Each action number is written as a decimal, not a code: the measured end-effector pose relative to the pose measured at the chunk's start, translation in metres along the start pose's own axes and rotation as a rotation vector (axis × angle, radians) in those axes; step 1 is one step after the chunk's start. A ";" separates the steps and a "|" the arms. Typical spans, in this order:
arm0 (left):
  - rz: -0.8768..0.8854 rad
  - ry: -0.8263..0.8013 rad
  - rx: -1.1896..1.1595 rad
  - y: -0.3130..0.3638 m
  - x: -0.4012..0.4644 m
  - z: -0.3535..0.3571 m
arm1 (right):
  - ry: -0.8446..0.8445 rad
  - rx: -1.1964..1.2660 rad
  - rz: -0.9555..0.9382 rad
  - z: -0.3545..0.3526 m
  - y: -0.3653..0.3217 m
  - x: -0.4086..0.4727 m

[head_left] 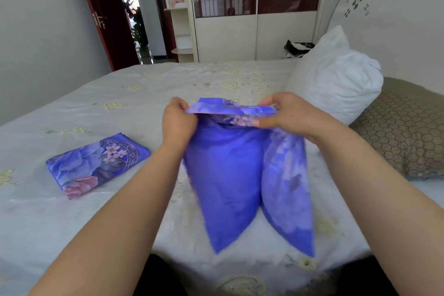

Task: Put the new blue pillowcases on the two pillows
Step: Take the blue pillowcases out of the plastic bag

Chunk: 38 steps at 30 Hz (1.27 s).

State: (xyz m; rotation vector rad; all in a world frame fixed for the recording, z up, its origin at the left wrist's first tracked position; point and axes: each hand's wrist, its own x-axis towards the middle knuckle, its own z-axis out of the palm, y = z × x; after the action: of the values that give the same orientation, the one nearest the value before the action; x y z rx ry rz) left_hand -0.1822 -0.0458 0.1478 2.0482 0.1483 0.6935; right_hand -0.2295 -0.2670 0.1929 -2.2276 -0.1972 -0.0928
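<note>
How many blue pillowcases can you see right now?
2. One unfolded pillowcase hangs from the left hand and right hand over the bed. One folded pillowcase lies on the bedspread, left of them.

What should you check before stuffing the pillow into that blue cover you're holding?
1. Both hands hold the cover: ok. Left hand and right hand grip the top edge of the blue pillowcase.
2. Cover fully unfolded: ok, it hangs loose.
3. Opening spread wide: cannot tell.
4. Bare pillow nearby: ok, the white pillow lies to the right on the bed.
5. Second cover ready: ok, the folded pillowcase waits on the left.
</note>
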 end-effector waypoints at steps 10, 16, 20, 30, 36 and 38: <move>-0.050 -0.147 -0.192 0.021 0.040 -0.057 | 0.313 0.314 0.084 -0.057 0.007 -0.001; -0.032 -0.769 -0.108 0.032 0.038 -0.117 | -0.077 -0.068 0.177 -0.099 0.006 -0.005; 0.022 -0.531 0.224 0.013 0.040 -0.107 | -0.019 -0.502 0.170 -0.091 0.013 0.018; -0.294 -0.577 0.122 -0.028 0.021 -0.061 | 0.172 -0.592 0.428 -0.037 0.068 0.065; -0.647 -0.680 -0.674 -0.028 -0.013 -0.022 | 0.393 0.519 0.059 0.001 0.007 0.121; -0.780 -0.437 -0.983 -0.029 -0.023 -0.001 | 0.189 0.576 -0.251 0.029 -0.046 0.124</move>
State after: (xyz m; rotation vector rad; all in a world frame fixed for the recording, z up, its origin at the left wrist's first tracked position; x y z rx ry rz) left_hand -0.1971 -0.0376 0.1143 1.0046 0.2639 -0.1856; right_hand -0.1152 -0.2027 0.2275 -1.6031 -0.3508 -0.3378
